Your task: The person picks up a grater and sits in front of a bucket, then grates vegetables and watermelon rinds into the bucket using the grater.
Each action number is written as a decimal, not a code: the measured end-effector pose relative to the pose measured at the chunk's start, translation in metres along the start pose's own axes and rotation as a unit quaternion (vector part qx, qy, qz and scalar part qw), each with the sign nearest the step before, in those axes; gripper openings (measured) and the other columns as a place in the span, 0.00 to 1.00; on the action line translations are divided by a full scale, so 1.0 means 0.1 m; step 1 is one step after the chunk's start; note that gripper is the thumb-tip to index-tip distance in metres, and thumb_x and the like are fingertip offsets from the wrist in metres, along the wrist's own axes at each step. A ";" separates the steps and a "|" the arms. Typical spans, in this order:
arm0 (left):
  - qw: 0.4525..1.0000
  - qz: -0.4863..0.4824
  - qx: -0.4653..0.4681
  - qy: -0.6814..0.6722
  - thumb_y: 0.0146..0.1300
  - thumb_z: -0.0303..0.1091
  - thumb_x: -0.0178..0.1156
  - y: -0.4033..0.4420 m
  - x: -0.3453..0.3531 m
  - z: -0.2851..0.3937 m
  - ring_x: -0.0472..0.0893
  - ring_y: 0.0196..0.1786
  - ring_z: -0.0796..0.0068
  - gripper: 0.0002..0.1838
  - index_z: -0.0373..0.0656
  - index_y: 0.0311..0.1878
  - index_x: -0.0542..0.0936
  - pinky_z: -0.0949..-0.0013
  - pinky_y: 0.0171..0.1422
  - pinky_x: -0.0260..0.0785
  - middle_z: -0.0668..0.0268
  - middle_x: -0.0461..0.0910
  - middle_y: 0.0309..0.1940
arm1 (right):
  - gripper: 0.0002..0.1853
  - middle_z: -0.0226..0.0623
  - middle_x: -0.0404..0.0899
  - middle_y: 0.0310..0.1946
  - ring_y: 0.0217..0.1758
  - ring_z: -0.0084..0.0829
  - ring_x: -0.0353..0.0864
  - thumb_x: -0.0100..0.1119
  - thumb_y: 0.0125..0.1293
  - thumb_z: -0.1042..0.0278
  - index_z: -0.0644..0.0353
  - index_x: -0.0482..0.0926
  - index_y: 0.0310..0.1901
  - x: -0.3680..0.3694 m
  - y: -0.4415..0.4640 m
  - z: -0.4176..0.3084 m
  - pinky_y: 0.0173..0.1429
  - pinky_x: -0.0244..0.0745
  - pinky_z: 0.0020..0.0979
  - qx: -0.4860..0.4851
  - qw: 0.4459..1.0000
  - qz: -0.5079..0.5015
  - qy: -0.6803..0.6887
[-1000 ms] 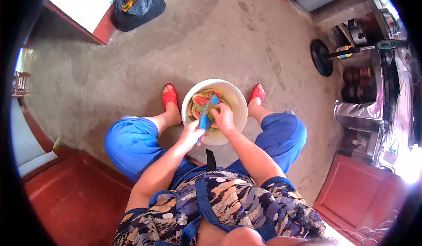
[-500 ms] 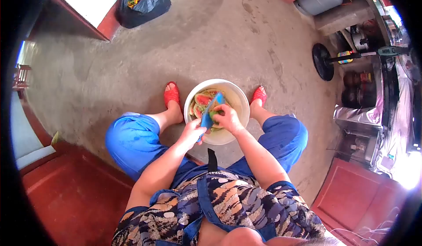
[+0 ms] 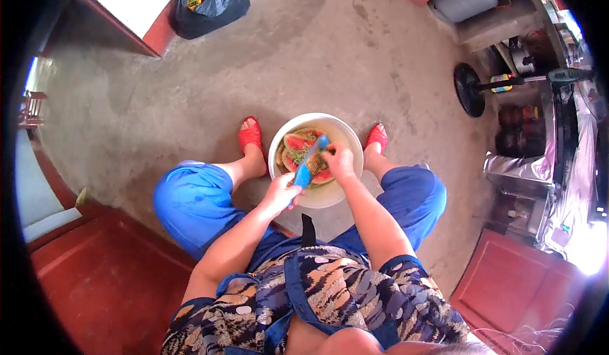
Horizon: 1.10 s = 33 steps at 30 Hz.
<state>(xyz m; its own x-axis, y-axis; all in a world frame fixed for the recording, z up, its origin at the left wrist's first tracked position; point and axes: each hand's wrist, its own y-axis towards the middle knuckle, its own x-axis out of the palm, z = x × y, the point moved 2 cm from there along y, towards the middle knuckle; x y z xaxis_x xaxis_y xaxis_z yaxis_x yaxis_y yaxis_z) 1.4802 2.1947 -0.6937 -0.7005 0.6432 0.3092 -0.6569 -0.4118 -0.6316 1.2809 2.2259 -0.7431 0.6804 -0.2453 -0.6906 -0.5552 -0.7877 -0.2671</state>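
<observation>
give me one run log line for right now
left hand: holding blue tool | right hand: near tool's far end | white bucket: watermelon pieces inside | bucket between red sandals

Stained floor (image 3: 190,79) stretches beyond the left hand (image 3: 279,194), with a red panel (image 3: 114,279) lower left and glaring light (image 3: 591,253) far right.

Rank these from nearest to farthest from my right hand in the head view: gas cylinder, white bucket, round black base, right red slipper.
From your right hand:
1. White bucket, just below
2. Right red slipper, ahead, right
3. Round black base, farther right
4. Gas cylinder, upper right
</observation>
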 end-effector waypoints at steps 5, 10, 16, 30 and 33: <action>0.999 0.006 -0.004 -0.048 0.55 0.24 0.48 0.02 -0.07 -0.05 0.69 0.18 0.82 0.12 0.38 0.45 0.70 0.77 0.15 0.60 0.62 0.75 0.29 | 0.15 0.39 0.78 0.37 0.36 0.30 0.77 0.58 0.55 0.69 0.62 0.76 0.44 -0.11 0.12 0.05 0.39 0.74 0.30 0.141 0.967 -0.021 0.213; 0.995 0.012 -0.052 -0.084 0.56 0.27 0.49 0.10 -0.07 -0.09 0.69 0.17 0.82 0.16 0.40 0.49 0.69 0.77 0.14 0.61 0.62 0.77 0.29 | 0.13 0.34 0.74 0.36 0.33 0.28 0.75 0.49 0.61 0.71 0.58 0.72 0.49 -0.18 -0.02 -0.23 0.36 0.74 0.28 0.244 0.816 -0.187 0.489; 0.985 0.007 -0.068 -0.160 0.56 0.27 0.49 0.03 -0.08 -0.06 0.69 0.18 0.80 0.15 0.39 0.48 0.69 0.76 0.14 0.61 0.60 0.77 0.30 | 0.13 0.39 0.74 0.36 0.36 0.32 0.77 0.59 0.52 0.71 0.60 0.75 0.42 -0.15 -0.11 -0.25 0.40 0.75 0.34 0.076 0.934 -0.106 0.331; 0.984 0.015 -0.066 -0.165 0.57 0.26 0.48 0.08 -0.08 -0.11 0.70 0.18 0.80 0.12 0.38 0.46 0.71 0.76 0.13 0.61 0.61 0.77 0.28 | 0.15 0.48 0.77 0.28 0.31 0.43 0.79 0.59 0.56 0.63 0.58 0.72 0.44 0.00 -0.54 -0.31 0.38 0.72 0.37 -0.036 0.997 -0.001 0.075; 0.984 0.016 -0.065 -0.167 0.57 0.27 0.49 0.07 -0.10 -0.12 0.70 0.18 0.80 0.12 0.38 0.45 0.71 0.77 0.13 0.61 0.61 0.77 0.28 | 0.17 0.42 0.78 0.27 0.29 0.32 0.78 0.61 0.53 0.67 0.58 0.72 0.44 -0.03 -0.54 -0.30 0.37 0.73 0.31 0.075 0.974 -0.107 0.186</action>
<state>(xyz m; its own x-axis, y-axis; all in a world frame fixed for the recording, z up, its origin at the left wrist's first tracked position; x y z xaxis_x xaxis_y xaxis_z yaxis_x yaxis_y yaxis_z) 1.4864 2.1930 -0.7099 -0.7865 0.3752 0.4906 -0.6077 -0.3284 -0.7231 1.3234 2.2521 -0.7067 0.8985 -0.2952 -0.3249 -0.4273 -0.7582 -0.4926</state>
